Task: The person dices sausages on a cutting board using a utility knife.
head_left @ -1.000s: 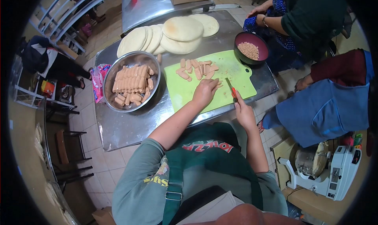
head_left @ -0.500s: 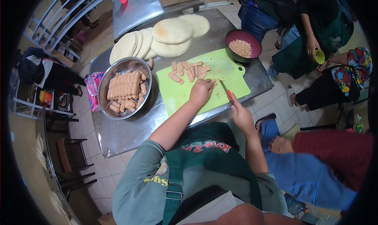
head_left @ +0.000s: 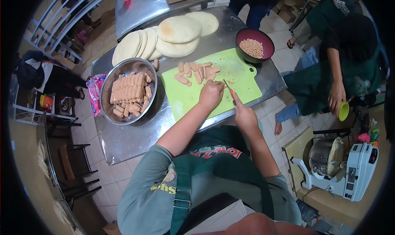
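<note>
My right hand (head_left: 246,118) is closed on the orange handle of a small knife (head_left: 228,87), whose blade rests over the green cutting board (head_left: 242,85). Right beside the blade, my left hand (head_left: 210,94) presses its curled fingers down on a sausage, mostly hidden under them. Several sausage pieces (head_left: 198,72) lie on the board beyond my left hand. To the left, a metal bowl (head_left: 108,103) holds a stack of sausages (head_left: 128,89). Small chopped bits (head_left: 251,48) fill part of a dark bowl with a maroon inside (head_left: 267,46) at the board's far right corner.
Round flat dough bases (head_left: 180,29) overlap along the far side of the metal table (head_left: 119,142). A pink package (head_left: 95,89) is beside the metal bowl. At right, a person's hand (head_left: 337,96) holds a yellow-green cup (head_left: 344,111) near a stand mixer (head_left: 354,173).
The knife has moved left, closer to my left hand, with its blade more upright in view. A person in red and blue has left the lower right, uncovering the mixer.
</note>
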Demonstrator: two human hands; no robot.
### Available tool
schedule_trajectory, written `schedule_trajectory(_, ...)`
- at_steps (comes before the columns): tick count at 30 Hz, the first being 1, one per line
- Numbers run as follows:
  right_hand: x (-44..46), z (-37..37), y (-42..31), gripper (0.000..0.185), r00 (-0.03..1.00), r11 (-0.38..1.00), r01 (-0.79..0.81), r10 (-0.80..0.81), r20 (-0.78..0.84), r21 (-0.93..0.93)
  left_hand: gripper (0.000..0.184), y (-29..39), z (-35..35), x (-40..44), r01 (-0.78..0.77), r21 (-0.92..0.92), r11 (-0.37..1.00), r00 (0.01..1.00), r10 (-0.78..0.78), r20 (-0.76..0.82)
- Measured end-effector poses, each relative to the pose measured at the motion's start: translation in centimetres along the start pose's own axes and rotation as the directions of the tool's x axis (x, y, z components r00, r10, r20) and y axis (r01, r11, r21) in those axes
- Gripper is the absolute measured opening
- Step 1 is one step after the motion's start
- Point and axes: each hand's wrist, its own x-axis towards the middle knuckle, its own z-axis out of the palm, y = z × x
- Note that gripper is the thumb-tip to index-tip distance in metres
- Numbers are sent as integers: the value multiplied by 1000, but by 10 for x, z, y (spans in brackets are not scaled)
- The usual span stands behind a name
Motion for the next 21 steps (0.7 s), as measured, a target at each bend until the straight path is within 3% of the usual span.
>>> schedule_trajectory(7,-33,1,9,54,999,999,33,-33,6,-5,11,1,3,-2,25,-2,1000,1000,-25,-10)
schedule_trajectory(12,-39,3,18,55,989,991,110,-102,-104,77,8,4,2,-3,12,-19,1000,999,-13,-41)
schedule_trajectory(15,-26,-9,-4,52,996,988,43,-30,-87,150,8,-1,5,-4,15,-19,1000,999,-15,-49)
schedule_trajectory(18,-5,4,-6,52,1000,999,2,-2,2,46,9,-1,5,-4,16,-18,1000,998,-17,-57)
schedule_trajectory(21,-11,15,-1,52,998,999,30,-28,-53,36,8,1,6,-4,27,-23,999,997,-28,-66)
